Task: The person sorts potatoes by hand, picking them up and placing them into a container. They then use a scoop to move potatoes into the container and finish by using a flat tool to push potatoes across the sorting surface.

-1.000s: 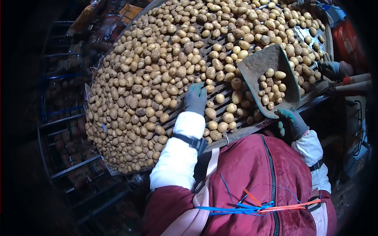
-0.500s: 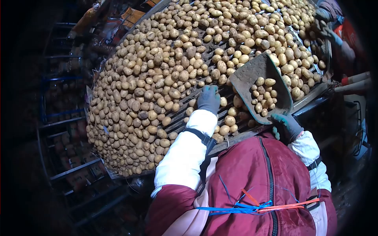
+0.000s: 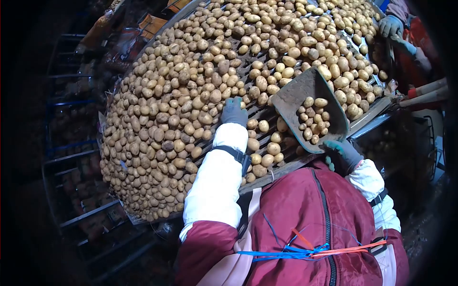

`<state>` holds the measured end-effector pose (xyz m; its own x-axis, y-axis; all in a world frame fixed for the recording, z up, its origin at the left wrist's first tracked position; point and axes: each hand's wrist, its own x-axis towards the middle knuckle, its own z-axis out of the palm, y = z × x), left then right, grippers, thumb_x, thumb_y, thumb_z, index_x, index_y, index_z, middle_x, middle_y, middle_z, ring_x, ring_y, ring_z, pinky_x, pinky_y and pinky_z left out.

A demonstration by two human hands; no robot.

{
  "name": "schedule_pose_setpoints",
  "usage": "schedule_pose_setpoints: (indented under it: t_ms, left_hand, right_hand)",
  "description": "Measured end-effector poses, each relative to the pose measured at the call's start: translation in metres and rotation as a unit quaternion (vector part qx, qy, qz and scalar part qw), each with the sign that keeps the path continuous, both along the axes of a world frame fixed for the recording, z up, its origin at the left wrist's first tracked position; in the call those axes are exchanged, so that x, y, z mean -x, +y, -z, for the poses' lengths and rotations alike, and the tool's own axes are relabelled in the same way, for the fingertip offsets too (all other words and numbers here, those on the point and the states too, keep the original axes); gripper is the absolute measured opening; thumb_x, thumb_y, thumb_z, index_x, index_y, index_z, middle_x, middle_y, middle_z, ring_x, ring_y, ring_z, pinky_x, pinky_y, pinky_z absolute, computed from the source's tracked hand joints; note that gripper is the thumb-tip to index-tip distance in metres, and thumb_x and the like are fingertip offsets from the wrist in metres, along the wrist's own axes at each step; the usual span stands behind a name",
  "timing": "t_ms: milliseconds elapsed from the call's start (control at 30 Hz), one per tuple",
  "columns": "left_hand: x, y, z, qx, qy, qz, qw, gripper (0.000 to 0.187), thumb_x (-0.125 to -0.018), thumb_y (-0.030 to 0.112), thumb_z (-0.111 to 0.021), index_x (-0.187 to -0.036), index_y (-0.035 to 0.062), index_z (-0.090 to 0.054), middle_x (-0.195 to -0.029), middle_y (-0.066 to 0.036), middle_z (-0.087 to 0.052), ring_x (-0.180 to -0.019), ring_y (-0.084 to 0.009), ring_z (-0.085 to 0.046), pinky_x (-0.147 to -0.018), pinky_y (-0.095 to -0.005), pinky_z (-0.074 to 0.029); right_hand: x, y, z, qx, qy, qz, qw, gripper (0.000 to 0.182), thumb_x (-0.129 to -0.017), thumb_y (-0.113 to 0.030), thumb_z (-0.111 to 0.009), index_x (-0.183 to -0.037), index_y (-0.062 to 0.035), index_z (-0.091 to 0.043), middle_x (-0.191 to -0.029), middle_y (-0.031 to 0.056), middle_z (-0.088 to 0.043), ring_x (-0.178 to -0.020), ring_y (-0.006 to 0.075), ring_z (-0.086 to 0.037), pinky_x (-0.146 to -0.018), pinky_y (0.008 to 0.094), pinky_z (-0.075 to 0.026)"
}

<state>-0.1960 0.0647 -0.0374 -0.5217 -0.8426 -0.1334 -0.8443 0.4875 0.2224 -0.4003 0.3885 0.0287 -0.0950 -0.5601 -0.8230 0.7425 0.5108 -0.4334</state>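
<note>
My left hand, in a grey glove with teal fingertips, reaches palm-down into the heap of potatoes at the slatted gap. Its fingers are bent and close together; whatever is under them is hidden. Near my body, my right hand, in the same kind of glove, is closed on the near end of a dirty dark-green scoop. The scoop is tilted on the potatoes, its open end facing away from me. Several small potatoes lie in it.
Bare slats with scattered potatoes run between my left hand and the scoop. The table's metal edge passes in front of me. At the far right are another person's gloved hands. Pale handles stick in at the right.
My left hand has moved left across the slats to the heap's edge. My right hand keeps hold of the scoop. The view has shifted slightly, and the other person's hands have moved.
</note>
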Motion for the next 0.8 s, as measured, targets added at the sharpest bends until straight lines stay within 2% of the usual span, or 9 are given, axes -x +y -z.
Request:
schedule_pose_setpoints:
  t_ms: [67, 133, 167, 200, 300, 367, 467, 567, 800]
  left_hand:
    - [-0.003, -0.010, 0.014, 0.012, -0.032, -0.006, 0.999, 0.036, -0.081, 0.018, -0.068, -0.116, 0.0135, -0.062, -0.115, -0.017, -0.061, -0.099, -0.0349, -0.064, -0.086, -0.0460, -0.053]
    - [-0.014, -0.032, 0.042, -0.082, 0.193, -0.073, 0.975, 0.045, -0.082, 0.016, -0.072, -0.124, 0.0096, -0.059, -0.105, -0.012, -0.065, -0.087, -0.0261, -0.066, -0.079, -0.0393, -0.054]
    - [-0.004, -0.027, 0.020, -0.188, 0.320, -0.108, 0.923, 0.052, -0.083, 0.017, -0.078, -0.128, 0.0048, -0.057, -0.093, -0.006, -0.064, -0.079, -0.0154, -0.062, -0.072, -0.0315, -0.052]
    - [0.006, -0.013, -0.001, -0.189, 0.317, -0.106, 0.923, 0.052, -0.083, 0.017, -0.078, -0.128, 0.0048, -0.057, -0.093, -0.006, -0.064, -0.079, -0.0154, -0.062, -0.072, -0.0315, -0.052]
    - [0.034, 0.025, -0.067, -0.424, 0.430, -0.054, 0.795, 0.052, -0.084, 0.020, -0.080, -0.128, 0.0030, -0.058, -0.092, -0.004, -0.062, -0.079, -0.0102, -0.059, -0.070, -0.0263, -0.050]
    - [0.034, 0.019, -0.075, -0.397, 0.311, -0.044, 0.862, 0.053, -0.085, 0.023, -0.079, -0.130, 0.0035, -0.058, -0.099, -0.006, -0.061, -0.080, -0.0074, -0.058, -0.072, -0.0253, -0.052]
    - [0.007, -0.042, -0.005, -0.097, 0.147, 0.014, 0.984, 0.054, -0.083, 0.021, -0.075, -0.133, 0.0143, -0.056, -0.120, -0.015, -0.061, -0.094, -0.0271, -0.068, -0.083, -0.0376, -0.056]
    - [0.013, -0.051, 0.000, 0.022, 0.024, 0.106, 0.994, 0.051, -0.084, 0.022, -0.071, -0.133, 0.0201, -0.057, -0.127, -0.016, -0.058, -0.105, -0.0354, -0.064, -0.089, -0.0436, -0.054]
    - [0.050, -0.029, -0.004, 0.013, -0.057, 0.075, 0.995, 0.046, -0.091, 0.023, -0.063, -0.135, 0.0258, -0.054, -0.121, -0.016, -0.059, -0.106, -0.0369, -0.064, -0.090, -0.0453, -0.053]
  right_hand:
    - [0.000, 0.001, -0.004, -0.001, 0.009, -0.007, 1.000, 0.030, -0.090, -0.027, -0.068, -0.102, 0.0000, -0.061, -0.071, 0.0074, -0.060, -0.046, 0.0166, -0.056, -0.034, 0.0278, -0.045]
    - [0.002, -0.001, -0.004, 0.001, 0.013, -0.008, 1.000, 0.031, -0.090, -0.027, -0.068, -0.102, 0.0001, -0.061, -0.071, 0.0074, -0.060, -0.046, 0.0167, -0.056, -0.034, 0.0279, -0.045]
    - [0.002, 0.001, -0.005, 0.009, 0.013, -0.008, 1.000, 0.031, -0.090, -0.027, -0.068, -0.102, 0.0003, -0.061, -0.069, 0.0077, -0.060, -0.046, 0.0169, -0.056, -0.034, 0.0280, -0.044]
    - [0.002, 0.001, -0.004, 0.016, 0.014, -0.008, 1.000, 0.031, -0.090, -0.027, -0.068, -0.102, 0.0004, -0.061, -0.068, 0.0080, -0.060, -0.046, 0.0170, -0.056, -0.034, 0.0281, -0.044]
    - [0.005, 0.002, 0.000, -0.006, 0.012, -0.025, 1.000, 0.030, -0.091, -0.028, -0.067, -0.100, 0.0000, -0.062, -0.064, 0.0077, -0.059, -0.045, 0.0171, -0.056, -0.035, 0.0285, -0.044]
    - [0.004, 0.005, 0.006, -0.003, 0.010, -0.023, 1.000, 0.030, -0.091, -0.028, -0.067, -0.101, -0.0001, -0.062, -0.063, 0.0072, -0.059, -0.045, 0.0170, -0.056, -0.035, 0.0285, -0.044]
    - [0.005, 0.006, 0.006, -0.006, 0.006, -0.014, 1.000, 0.029, -0.091, -0.028, -0.066, -0.101, -0.0005, -0.062, -0.060, 0.0063, -0.058, -0.044, 0.0166, -0.055, -0.035, 0.0288, -0.044]
    - [0.003, 0.006, 0.004, -0.027, 0.006, 0.001, 1.000, 0.030, -0.091, -0.028, -0.067, -0.102, -0.0009, -0.063, -0.060, 0.0059, -0.058, -0.044, 0.0159, -0.055, -0.035, 0.0286, -0.044]
    - [0.000, -0.005, -0.004, -0.038, 0.007, 0.009, 0.999, 0.027, -0.089, -0.029, -0.070, -0.097, -0.0033, -0.064, -0.060, 0.0059, -0.058, -0.043, 0.0148, -0.055, -0.035, 0.0267, -0.043]
